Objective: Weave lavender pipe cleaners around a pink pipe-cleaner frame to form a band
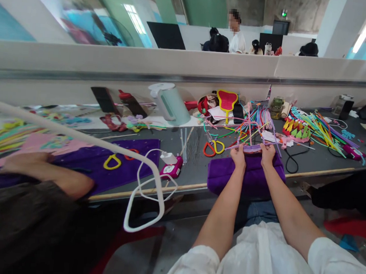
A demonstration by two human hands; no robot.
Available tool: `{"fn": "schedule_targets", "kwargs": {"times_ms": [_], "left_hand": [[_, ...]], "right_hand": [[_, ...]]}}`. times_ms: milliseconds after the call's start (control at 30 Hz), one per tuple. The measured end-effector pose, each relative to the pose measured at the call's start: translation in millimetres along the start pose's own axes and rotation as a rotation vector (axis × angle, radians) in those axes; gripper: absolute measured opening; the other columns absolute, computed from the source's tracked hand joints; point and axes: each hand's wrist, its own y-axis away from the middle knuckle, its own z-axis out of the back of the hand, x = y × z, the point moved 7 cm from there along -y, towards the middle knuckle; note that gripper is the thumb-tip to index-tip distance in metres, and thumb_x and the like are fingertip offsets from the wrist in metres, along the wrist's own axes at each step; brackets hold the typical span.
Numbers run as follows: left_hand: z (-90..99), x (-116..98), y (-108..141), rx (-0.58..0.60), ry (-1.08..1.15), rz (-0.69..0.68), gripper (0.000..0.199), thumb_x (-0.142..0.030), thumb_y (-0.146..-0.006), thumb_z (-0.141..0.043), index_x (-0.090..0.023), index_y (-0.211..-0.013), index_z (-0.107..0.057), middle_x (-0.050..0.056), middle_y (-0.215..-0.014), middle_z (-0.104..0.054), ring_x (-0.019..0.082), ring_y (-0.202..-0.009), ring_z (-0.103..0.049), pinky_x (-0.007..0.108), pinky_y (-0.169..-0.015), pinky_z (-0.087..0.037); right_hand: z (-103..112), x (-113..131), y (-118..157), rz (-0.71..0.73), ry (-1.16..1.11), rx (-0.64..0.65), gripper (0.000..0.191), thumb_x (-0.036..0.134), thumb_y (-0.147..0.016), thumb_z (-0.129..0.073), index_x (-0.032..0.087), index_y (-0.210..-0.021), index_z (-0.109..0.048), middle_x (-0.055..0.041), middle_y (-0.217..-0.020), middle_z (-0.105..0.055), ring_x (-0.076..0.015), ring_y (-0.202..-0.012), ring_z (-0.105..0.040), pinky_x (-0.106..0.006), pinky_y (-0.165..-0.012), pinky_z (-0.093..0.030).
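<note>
My left hand (238, 156) and my right hand (267, 155) are closed on a bundle of lilac pipe cleaners (253, 148), stretched level between them. The fingertips pinch its two ends. Beneath, a folded purple cloth (220, 173) hangs over the table edge. Scissors with one red and one yellow handle (219, 147) lie left of my left hand. Behind the bundle spreads a heap of pink, blue and red pipe cleaners (263, 119). Beside my right hand is a small pink object (284, 140), too small to make out.
A white lamp arm (107, 137) crosses the left side. A co-worker's forearm (70, 179) rests on another purple cloth (141, 150). A magenta power strip (173, 168), a pale kettle (172, 105) and green-yellow pipe cleaners (324, 128) are also there. A low partition (207, 63) runs behind.
</note>
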Motion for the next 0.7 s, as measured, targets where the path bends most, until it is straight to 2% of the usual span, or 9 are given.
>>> {"fn": "schedule_targets", "kwargs": {"times_ms": [267,467,700], "left_hand": [[-1.5,1.2,2.3,0.008,0.121,0.072,0.038,-0.047,-0.068,-0.071,-0.018,-0.077,-0.049,0.008,-0.080,-0.070,0.018,-0.070,-0.068,0.033,-0.068,-0.053],[-1.2,1.1,2.8,0.006,0.090,0.096,0.039,-0.050,-0.068,-0.069,-0.017,-0.078,-0.049,0.009,-0.077,-0.069,0.018,-0.066,-0.068,0.030,-0.063,-0.052],[2.9,1.4,2.0,-0.040,0.115,0.115,0.044,-0.047,-0.065,-0.073,-0.020,-0.085,-0.044,0.004,-0.072,-0.069,0.019,-0.066,-0.068,0.028,-0.059,-0.050]], "right_hand": [[1.5,3.2,0.3,0.001,-0.002,-0.021,0.035,0.038,-0.065,-0.064,0.018,-0.091,-0.052,-0.0012,-0.073,-0.068,-0.0133,-0.055,-0.060,-0.024,-0.048,-0.047],[1.2,6.8,1.1,0.000,-0.022,-0.024,0.035,0.037,-0.064,-0.064,0.018,-0.090,-0.051,-0.0018,-0.073,-0.068,-0.0133,-0.054,-0.059,-0.025,-0.049,-0.046],[2.5,6.2,1.4,0.001,-0.038,-0.028,0.034,0.036,-0.065,-0.064,0.018,-0.091,-0.052,-0.0004,-0.071,-0.068,-0.0133,-0.054,-0.059,-0.025,-0.049,-0.047]]}}
